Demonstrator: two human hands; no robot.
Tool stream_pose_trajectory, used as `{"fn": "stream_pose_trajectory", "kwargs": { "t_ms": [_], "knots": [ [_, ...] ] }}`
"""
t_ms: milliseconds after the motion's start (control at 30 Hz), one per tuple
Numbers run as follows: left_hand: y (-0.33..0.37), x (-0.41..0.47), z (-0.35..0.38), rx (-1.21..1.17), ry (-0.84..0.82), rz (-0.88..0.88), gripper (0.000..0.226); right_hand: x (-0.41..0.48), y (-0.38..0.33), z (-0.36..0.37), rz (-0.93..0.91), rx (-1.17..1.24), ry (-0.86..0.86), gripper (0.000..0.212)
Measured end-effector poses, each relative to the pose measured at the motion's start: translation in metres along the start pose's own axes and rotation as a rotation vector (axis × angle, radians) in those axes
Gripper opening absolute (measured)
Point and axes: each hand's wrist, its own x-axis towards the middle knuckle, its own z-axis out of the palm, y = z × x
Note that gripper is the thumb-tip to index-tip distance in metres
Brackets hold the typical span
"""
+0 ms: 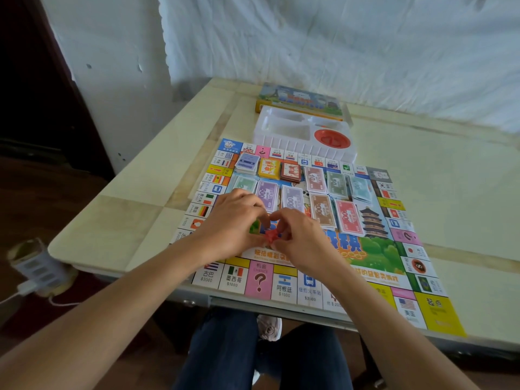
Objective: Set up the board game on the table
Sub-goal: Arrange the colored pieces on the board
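The colourful game board (427, 305) lies flat on the table. On its far half are several stacks of paper money (320, 211) and card decks (269, 168). My left hand (233, 220) and my right hand (301, 235) meet over the board's middle, fingertips pinched together around small red plastic pieces (271, 235). Small green pieces (254, 227) show under my left hand's fingers. Which hand carries the red pieces' weight I cannot tell; both touch them.
Beyond the board stands a white plastic insert tray (284, 128) holding a red round dish (332, 141). The game box (301, 101) lies behind it by the cloth-covered wall. A power strip (39, 268) sits off the table's left edge.
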Motion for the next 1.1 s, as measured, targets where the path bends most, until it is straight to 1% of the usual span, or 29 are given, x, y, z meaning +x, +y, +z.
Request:
{"fn": "stream_pose_trajectory", "kwargs": {
  "t_ms": [100, 167, 233, 300, 367, 467, 633, 700, 833, 933, 1100],
  "knots": [
    [0.000, -0.001, -0.002, -0.007, -0.012, -0.006, 0.035, 0.000, 0.000, 0.000, -0.004, 0.013, 0.009, 0.038],
    [-0.001, -0.002, -0.007, -0.059, -0.028, -0.019, 0.036, -0.002, 0.000, -0.001, -0.002, 0.022, 0.011, 0.039],
    [-0.005, -0.004, -0.017, -0.212, -0.039, -0.064, 0.035, -0.004, 0.000, -0.001, 0.011, 0.022, 0.009, 0.043],
    [-0.013, -0.006, -0.028, -0.379, -0.027, -0.138, 0.029, -0.006, 0.000, -0.002, 0.019, 0.017, 0.008, 0.046],
    [-0.020, -0.011, -0.032, -0.438, -0.010, -0.209, 0.025, -0.006, -0.001, -0.001, 0.015, 0.006, 0.011, 0.048],
    [-0.027, -0.018, -0.029, -0.460, 0.016, -0.273, 0.021, -0.004, -0.004, 0.001, 0.003, -0.013, 0.026, 0.047],
    [-0.034, -0.024, -0.025, -0.471, 0.104, -0.333, 0.016, -0.002, -0.007, 0.004, 0.016, -0.011, 0.039, 0.043],
    [-0.034, -0.024, -0.025, -0.487, 0.120, -0.343, 0.017, -0.002, -0.007, 0.004, 0.019, -0.010, 0.044, 0.041],
    [-0.031, -0.024, -0.025, -0.479, 0.105, -0.328, 0.018, -0.002, -0.007, 0.005, 0.024, -0.014, 0.047, 0.038],
    [-0.027, -0.023, -0.024, -0.490, 0.091, -0.309, 0.018, -0.004, -0.008, 0.003, 0.027, -0.017, 0.031, 0.041],
    [-0.015, -0.008, -0.024, -0.487, 0.072, -0.241, 0.020, -0.007, -0.007, -0.009, 0.034, 0.002, 0.044, 0.037]
  ]
}}
